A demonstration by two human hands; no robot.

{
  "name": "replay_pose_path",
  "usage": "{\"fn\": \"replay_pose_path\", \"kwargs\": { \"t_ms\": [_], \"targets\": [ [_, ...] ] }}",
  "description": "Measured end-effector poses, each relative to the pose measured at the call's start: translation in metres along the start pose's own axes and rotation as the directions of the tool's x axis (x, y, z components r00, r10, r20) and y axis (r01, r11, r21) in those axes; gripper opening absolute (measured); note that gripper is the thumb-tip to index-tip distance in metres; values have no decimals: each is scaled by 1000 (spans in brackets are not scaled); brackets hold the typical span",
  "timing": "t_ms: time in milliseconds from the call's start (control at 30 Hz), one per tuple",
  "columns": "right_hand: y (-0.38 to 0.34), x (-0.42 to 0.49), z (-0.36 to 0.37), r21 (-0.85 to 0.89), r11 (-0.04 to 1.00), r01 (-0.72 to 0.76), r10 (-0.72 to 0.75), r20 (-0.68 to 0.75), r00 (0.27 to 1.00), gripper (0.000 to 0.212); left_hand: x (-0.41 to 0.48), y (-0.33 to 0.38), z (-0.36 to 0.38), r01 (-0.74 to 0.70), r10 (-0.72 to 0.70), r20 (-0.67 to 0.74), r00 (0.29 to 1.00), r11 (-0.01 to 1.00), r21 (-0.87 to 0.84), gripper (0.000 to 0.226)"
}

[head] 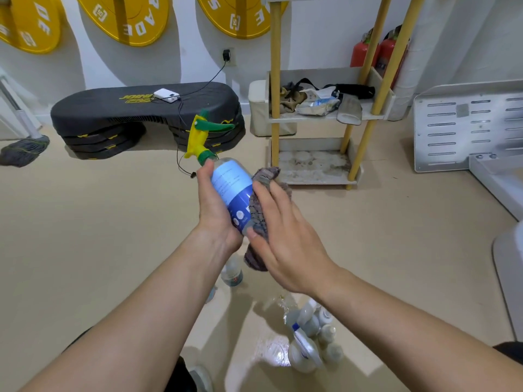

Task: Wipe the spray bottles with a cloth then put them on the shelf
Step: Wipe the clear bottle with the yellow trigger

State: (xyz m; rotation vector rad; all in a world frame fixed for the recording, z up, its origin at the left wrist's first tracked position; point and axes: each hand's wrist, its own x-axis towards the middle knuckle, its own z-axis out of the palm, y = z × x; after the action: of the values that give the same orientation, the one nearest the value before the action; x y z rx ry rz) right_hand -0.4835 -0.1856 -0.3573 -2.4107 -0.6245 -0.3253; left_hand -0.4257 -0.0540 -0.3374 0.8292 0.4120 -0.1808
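While L hand [215, 212] grips spray bottle [230, 181], R hand [285, 244] presses cloth [259, 216].

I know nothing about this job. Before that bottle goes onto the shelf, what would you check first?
1. Grip on the spray bottle: ok. The left hand has its fingers curled round it.
2. Cloth in contact: ok. The right hand presses it against the bottle's lower side.
3. Bottle wiped all round: cannot tell. The far side is hidden.
4. Room on the shelf: ok. The bottom tier is bare, though stained. The middle tier is cluttered.
5. Dry floor underfoot: not ok. A wet patch shines beside the other bottles.
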Motion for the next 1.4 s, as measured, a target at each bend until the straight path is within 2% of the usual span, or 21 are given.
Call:
{"fn": "replay_pose_path", "kwargs": {
  "t_ms": [67, 133, 200, 267, 333, 400, 467, 533, 567, 633, 733, 767, 800, 900, 967, 1033, 1133, 1200, 1267, 1333, 1400],
  "targets": [
    [9, 8, -4, 155, 988, 7, 5, -76, 997, 64, -6, -4, 5, 18, -18, 32, 999, 1000, -5, 69],
    [10, 15, -3, 437, 899, -29, 116, -174, 978, 53, -9, -7, 10, 21, -21, 38, 999, 1000, 5, 69],
    [1, 23, 1, 703, 701, -121, 346, -186, 920, 38, -10, -6, 15, 4, -4, 32, 999, 1000, -3, 64],
    [-6, 30, 1, 874, 422, -240, 573, -52, 818, 26, -10, -4, 18, -37, 38, 18, 999, 999, -18, 59],
    [-11, 35, -3, 926, 148, -348, 711, 144, 688, 29, -9, -3, 21, -86, 86, 11, 996, 996, -11, 53],
    [-15, 37, -6, 894, -35, -447, 750, 319, 579, 41, -9, 1, 23, -133, 133, -1, 991, 990, 48, 47],
    [-16, 39, -8, 848, -139, -512, 742, 431, 514, 49, -9, 1, 23, -199, 201, -1, 980, 971, 134, 46],
    [-12, 39, -13, 807, -201, -556, 703, 514, 492, 47, -9, -1, 21, -292, 294, 23, 956, 932, 216, 52],
    [-9, 38, -17, 783, -211, -585, 678, 549, 489, 46, -7, -3, 20, -348, 348, 51, 936, 898, 267, 54],
    [-5, 34, -23, 746, -160, -647, 673, 561, 481, 46, -7, -5, 19, -447, 440, 106, 892, 820, 357, 56],
    [1, 32, -18, 709, 33, -704, 758, 442, 481, 51, -5, -5, 20, -508, 497, 139, 857, 767, 393, 57],
    [1, 33, -16, 707, 64, -705, 770, 414, 485, 53, -4, -6, 19, -515, 507, 134, 851, 758, 401, 57],
    [0, 34, -13, 716, 51, -696, 776, 410, 479, 53, -4, -7, 19, -517, 515, 125, 848, 750, 412, 57],
    [-2, 38, -7, 808, -229, -543, 762, 496, 416, 52, -8, -12, 22, -487, 490, 98, 866, 784, 386, 55],
    [-4, 40, -5, 829, -326, -454, 736, 524, 428, 52, -9, -13, 24, -464, 469, 80, 880, 807, 365, 54],
    [-3, 38, 0, 822, -258, -508, 741, 506, 442, 49, -8, -13, 23, -479, 493, 85, 866, 768, 425, 54],
    [0, 37, 4, 735, -17, -678, 786, 429, 445, 52, -8, -13, 20, -526, 554, 120, 824, 669, 524, 51],
    [6, 38, 5, 623, 195, -758, 790, 358, 498, 60, -7, -10, 17, -515, 553, 93, 828, 685, 515, 53],
    [14, 39, 11, 550, 316, -774, 787, 304, 537, 66, -7, -7, 14, -501, 550, 60, 833, 705, 502, 55],
    [11, 40, 11, 589, 284, -756, 801, 288, 525, 60, -7, -9, 13, -496, 550, 49, 834, 708, 502, 53],
    [5, 42, 9, 726, 104, -679, 806, 338, 485, 48, -9, -14, 13, -456, 514, 12, 858, 751, 478, 52]
  ]
}}
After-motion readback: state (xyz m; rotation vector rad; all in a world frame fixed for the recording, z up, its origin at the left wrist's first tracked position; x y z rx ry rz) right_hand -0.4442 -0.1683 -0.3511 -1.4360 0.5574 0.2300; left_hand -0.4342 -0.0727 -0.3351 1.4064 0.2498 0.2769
